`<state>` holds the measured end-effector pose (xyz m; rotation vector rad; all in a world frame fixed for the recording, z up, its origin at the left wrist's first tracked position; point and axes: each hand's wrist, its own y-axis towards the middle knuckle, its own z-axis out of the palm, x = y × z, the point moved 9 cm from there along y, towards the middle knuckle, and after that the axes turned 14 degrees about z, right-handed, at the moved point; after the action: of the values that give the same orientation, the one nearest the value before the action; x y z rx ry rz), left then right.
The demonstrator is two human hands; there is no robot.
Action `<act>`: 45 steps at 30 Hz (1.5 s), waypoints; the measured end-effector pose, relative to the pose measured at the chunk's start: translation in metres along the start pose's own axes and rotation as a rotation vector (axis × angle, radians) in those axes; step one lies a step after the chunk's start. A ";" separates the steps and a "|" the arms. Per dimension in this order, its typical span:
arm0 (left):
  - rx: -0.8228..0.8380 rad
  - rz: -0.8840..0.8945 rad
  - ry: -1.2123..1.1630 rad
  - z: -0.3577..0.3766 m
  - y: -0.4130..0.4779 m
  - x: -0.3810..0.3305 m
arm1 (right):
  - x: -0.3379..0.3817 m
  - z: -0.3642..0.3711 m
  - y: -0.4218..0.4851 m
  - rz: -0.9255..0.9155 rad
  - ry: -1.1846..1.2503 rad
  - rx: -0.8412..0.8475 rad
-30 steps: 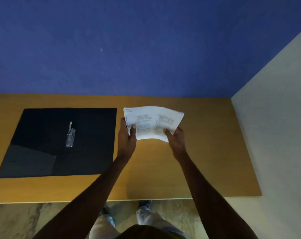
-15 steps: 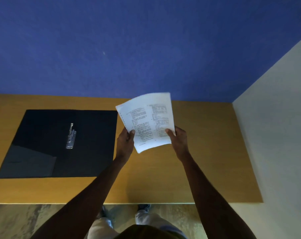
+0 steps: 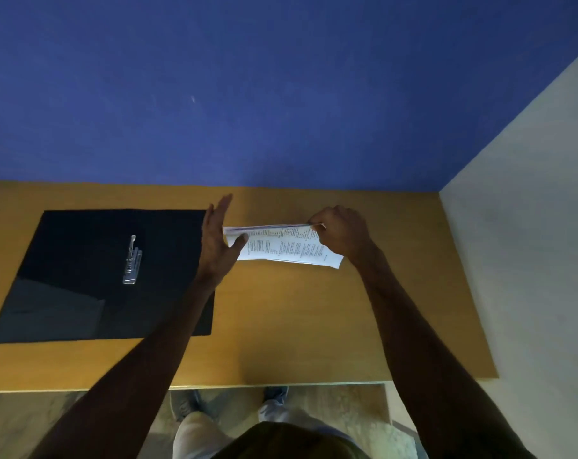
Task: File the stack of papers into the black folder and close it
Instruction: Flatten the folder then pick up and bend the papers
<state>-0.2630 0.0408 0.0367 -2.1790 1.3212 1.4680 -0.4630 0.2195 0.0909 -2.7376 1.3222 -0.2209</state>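
The stack of printed white papers (image 3: 282, 248) stands on its long edge on the wooden table (image 3: 297, 326), turned sideways, to the right of the folder. My right hand (image 3: 342, 231) pinches its upper right corner. My left hand (image 3: 219, 241) is flat against the stack's left end, fingers straight and thumb on the front sheet. The black folder (image 3: 82, 293) lies open and flat at the left of the table, with its metal clip (image 3: 132, 260) along the spine in the middle.
A blue wall (image 3: 247, 94) rises right behind the table. A pale wall (image 3: 529, 226) closes off the right side. The table's front edge runs just above my shoes (image 3: 274, 394) on the floor.
The papers were held up facing me; now they are turned sideways and lowered onto their edge on the table. My left hand has let go its pinch and flattened against the left end.
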 end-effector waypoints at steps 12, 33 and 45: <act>-0.055 -0.328 -0.467 0.039 -0.030 0.029 | -0.089 0.031 -0.015 0.230 0.939 0.178; -0.052 -0.349 -0.415 0.046 -0.031 0.042 | -0.087 0.103 -0.044 0.524 1.197 0.144; -0.024 -0.304 -0.314 0.028 -0.007 0.035 | -0.094 0.076 -0.009 0.438 1.232 0.251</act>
<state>-0.2720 0.0422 -0.0082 -1.9517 0.8344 1.6199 -0.5009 0.3001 0.0085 -1.9063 1.8071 -2.0394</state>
